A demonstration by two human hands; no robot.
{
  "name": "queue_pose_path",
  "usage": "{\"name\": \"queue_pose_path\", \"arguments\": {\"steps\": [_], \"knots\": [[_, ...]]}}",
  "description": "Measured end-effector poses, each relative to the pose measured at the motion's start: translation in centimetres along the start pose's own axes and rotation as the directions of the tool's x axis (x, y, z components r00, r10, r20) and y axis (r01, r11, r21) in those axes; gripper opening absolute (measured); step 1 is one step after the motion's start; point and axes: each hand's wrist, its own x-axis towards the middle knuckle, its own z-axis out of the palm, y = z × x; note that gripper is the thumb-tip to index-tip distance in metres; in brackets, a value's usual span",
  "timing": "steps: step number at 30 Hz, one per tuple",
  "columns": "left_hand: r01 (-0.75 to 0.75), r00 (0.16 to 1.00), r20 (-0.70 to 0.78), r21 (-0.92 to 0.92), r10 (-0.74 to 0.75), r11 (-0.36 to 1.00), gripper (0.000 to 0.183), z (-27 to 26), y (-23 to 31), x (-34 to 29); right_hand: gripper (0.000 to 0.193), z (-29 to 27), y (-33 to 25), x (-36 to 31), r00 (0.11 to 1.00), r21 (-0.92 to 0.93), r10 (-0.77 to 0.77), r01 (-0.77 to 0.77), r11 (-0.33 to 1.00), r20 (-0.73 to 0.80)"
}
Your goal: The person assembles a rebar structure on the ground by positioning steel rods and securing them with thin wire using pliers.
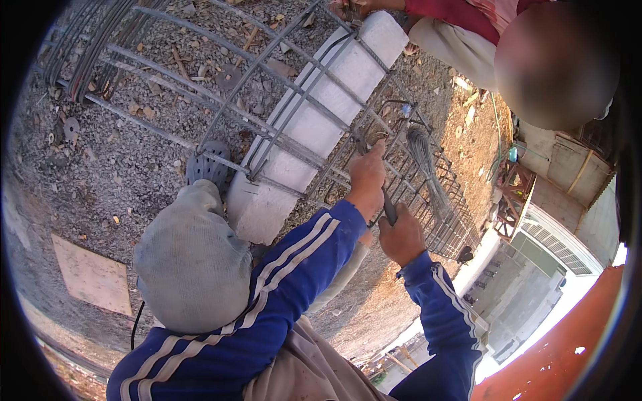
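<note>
A steel rebar cage [314,103] runs across the scene, its long bars crossed by stirrups. My left hand [369,175] is closed at a bar crossing near the cage's middle; what its fingers hold is partly hidden. Just to the right and nearer me, my right hand [402,235] grips the dark handle [388,206] of a hand tool, whose working end I cannot make out. Beyond my hands, a bundle of thin grey tie wire [428,170] lies over the cage bars. A long whitish block [358,63] sits under the cage.
Another person's hand [354,8] is at the cage's far end. Stacked stirrups [100,57] are at the far left. My foot in a grey clog [209,164] stands beside the cage on gravel. A flat board [92,274] lies at left; an orange surface [568,347] rises at right.
</note>
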Motion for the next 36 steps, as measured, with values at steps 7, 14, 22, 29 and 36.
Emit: {"name": "queue_pose_path", "arguments": {"steps": [7,14,22,29,36], "knots": [[-0.018,0.995,0.099,0.002,0.018,1.000,0.026,-0.3,1.0,-0.5,0.025,-2.7,1.1,2.0,0.914,0.309,0.031,-0.168,0.936,0.405],[0.265,0.867,0.494,-0.343,-0.066,0.901,0.023,-0.5,2.2,-0.7,0.035,-7.2,3.4,5.5,0.702,0.554,-0.082,-0.478,0.681,0.707],[0.099,0.991,0.121,-0.377,-0.058,0.921,0.025,3.4,1.0,0.9,0.052,-7.6,1.1,3.3,0.887,-0.582,-0.456,0.335,0.741,-0.071],[0.126,0.990,0.093,-0.247,-0.105,0.961,0.036,1.4,-1.5,0.3,0.033,-2.9,3.8,5.3,0.979,-0.078,-0.119,0.133,0.988,0.165],[-0.026,0.999,-0.024,0.069,0.028,0.997,0.039,1.4,-2.6,0.5,0.038,0.7,7.7,8.3,0.959,-0.174,-0.234,0.206,0.963,-0.159]]}}
